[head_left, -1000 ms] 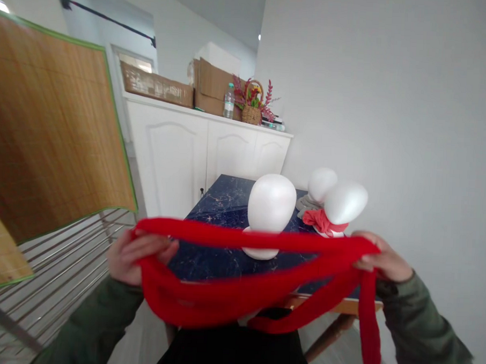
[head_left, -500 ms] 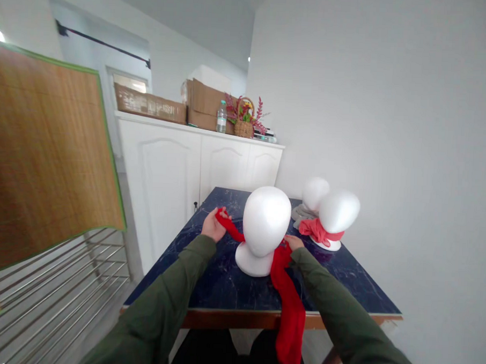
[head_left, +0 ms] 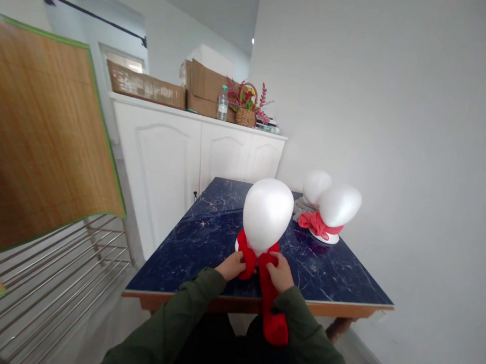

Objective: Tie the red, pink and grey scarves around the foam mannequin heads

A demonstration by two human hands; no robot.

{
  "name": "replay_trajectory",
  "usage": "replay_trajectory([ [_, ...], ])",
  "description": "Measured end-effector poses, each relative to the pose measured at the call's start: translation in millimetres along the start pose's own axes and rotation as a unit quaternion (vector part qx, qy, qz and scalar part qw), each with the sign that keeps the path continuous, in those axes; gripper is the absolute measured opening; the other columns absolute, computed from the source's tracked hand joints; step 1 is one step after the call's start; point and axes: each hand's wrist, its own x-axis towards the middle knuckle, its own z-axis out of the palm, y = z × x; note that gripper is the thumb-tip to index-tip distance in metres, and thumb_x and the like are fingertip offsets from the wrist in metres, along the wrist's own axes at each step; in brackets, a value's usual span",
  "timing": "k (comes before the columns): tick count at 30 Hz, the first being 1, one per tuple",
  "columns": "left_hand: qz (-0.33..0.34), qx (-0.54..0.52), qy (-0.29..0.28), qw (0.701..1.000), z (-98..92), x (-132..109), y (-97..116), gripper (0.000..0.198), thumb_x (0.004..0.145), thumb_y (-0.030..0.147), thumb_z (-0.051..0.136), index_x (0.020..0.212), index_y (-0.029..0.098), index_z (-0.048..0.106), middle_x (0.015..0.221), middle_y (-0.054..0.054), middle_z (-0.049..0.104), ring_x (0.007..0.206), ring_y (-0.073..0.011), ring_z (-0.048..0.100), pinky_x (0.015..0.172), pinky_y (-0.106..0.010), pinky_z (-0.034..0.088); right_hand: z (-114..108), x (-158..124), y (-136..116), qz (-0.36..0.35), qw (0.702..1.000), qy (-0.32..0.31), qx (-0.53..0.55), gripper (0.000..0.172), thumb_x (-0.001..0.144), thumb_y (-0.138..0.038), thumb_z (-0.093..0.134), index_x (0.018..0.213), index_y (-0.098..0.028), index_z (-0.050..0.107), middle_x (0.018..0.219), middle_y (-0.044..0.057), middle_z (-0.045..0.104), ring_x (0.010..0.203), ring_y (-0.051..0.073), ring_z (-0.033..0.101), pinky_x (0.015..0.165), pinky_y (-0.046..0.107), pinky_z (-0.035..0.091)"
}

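A white foam mannequin head stands upright near the front of the dark blue marbled table. Around its neck goes a red scarf, both ends brought to the front. My left hand pinches the shorter left end close to the neck. On the other side, my right hand grips the longer end, which hangs down over the table's front edge. The back of the scarf is hidden behind the head.
At the table's right rear stand two more mannequin heads, one with a coral scarf, the other with a grey scarf. Behind is a white cabinet bearing cardboard boxes, a bottle and a flower basket. A metal rack stands left.
Both hands have come in to the front of the neck, my left from out at the left and my right from beside the head. The scarf's left end is now at the front.
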Motion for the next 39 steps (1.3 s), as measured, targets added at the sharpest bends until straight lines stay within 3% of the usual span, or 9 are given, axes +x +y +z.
replay_trajectory([
  [3,0.073,0.038,-0.012,0.997,7.2,-2.2,2.5,0.031,0.057,0.013,0.060,0.088,0.014,0.061,0.083,-0.005,0.066,0.080,-0.0230,0.061,0.077,-0.036,0.046,13.7,-12.8,-18.6,-0.031,0.998,-0.055,-0.008,0.029,0.058,-0.013,0.050,0.084,-0.016,0.061,0.089,0.005,0.061,0.089,0.019,0.052,0.088,0.033,0.036],
  [6,0.078,0.071,-0.012,0.994,10.3,-6.8,2.2,0.043,0.056,0.009,0.061,0.098,0.014,0.055,0.092,-0.007,0.064,0.082,-0.0209,0.060,0.078,-0.035,0.046,23.8,-12.2,-29.2,0.045,0.987,-0.097,0.121,0.020,0.061,-0.020,0.051,0.078,-0.016,0.060,0.078,0.004,0.063,0.077,0.018,0.057,0.078,0.034,0.042],
  [10,0.095,0.170,0.019,0.981,12.0,-6.9,-4.0,0.048,0.056,0.009,0.062,0.102,0.014,0.050,0.093,-0.007,0.063,0.078,-0.0191,0.060,0.071,-0.031,0.048,29.5,-12.6,-36.8,0.154,0.910,-0.119,0.365,0.022,0.060,-0.030,0.058,0.076,-0.016,0.055,0.069,0.003,0.063,0.070,0.018,0.059,0.069,0.032,0.046],
  [14,0.051,0.319,0.103,0.941,13.3,-0.6,-7.5,0.040,0.059,0.013,0.061,0.098,0.013,0.052,0.083,-0.007,0.064,0.070,-0.0177,0.059,0.063,-0.027,0.046,27.0,-16.4,-37.7,0.132,0.885,-0.131,0.427,0.031,0.058,-0.031,0.065,0.081,-0.018,0.050,0.074,0.001,0.063,0.072,0.017,0.060,0.073,0.032,0.045],
  [22,0.001,0.432,0.098,0.897,8.5,8.5,-8.9,0.011,0.067,0.017,0.052,0.074,0.012,0.058,0.070,-0.005,0.063,0.065,-0.0157,0.057,0.059,-0.023,0.040,14.3,-22.2,-23.2,-0.060,0.992,-0.110,0.035,0.042,0.064,-0.032,0.061,0.101,-0.019,0.049,0.098,0.006,0.057,0.089,0.020,0.053,0.083,0.037,0.039],
  [26,-0.002,0.469,0.087,0.879,8.5,4.0,-9.9,0.010,0.067,0.015,0.049,0.068,0.013,0.058,0.069,-0.006,0.062,0.066,-0.0176,0.057,0.062,-0.026,0.040,15.6,-30.6,-15.9,-0.110,0.992,-0.036,-0.053,0.045,0.062,-0.032,0.064,0.101,-0.017,0.048,0.098,0.008,0.051,0.086,0.020,0.050,0.077,0.035,0.041],
  [32,0.102,0.461,0.083,0.877,14.7,-7.5,-13.1,0.030,0.069,0.010,0.042,0.096,0.016,0.054,0.103,-0.008,0.056,0.097,-0.0177,0.050,0.084,-0.028,0.037,17.4,-32.9,-18.3,-0.135,0.978,-0.010,-0.159,0.023,0.064,-0.035,0.061,0.062,-0.017,0.046,0.068,0.001,0.045,0.064,0.014,0.044,0.061,0.027,0.038],
  [36,0.046,0.456,0.125,0.880,12.6,-6.7,-17.6,0.015,0.070,0.016,0.045,0.083,0.014,0.053,0.082,-0.007,0.059,0.077,-0.0191,0.054,0.072,-0.032,0.041,13.6,-32.5,-26.6,-0.160,0.960,-0.039,-0.228,0.024,0.069,-0.034,0.056,0.053,-0.017,0.048,0.062,0.001,0.045,0.064,0.014,0.044,0.063,0.028,0.036],
  [39,0.038,0.350,0.148,0.924,10.6,-2.2,-16.9,0.012,0.070,0.022,0.051,0.079,0.014,0.052,0.076,-0.005,0.059,0.072,-0.0180,0.054,0.069,-0.031,0.042,6.4,-25.9,-23.5,-0.177,0.952,-0.052,-0.245,0.021,0.070,-0.026,0.053,0.051,-0.017,0.049,0.065,0.002,0.049,0.068,0.014,0.047,0.068,0.027,0.036],
])
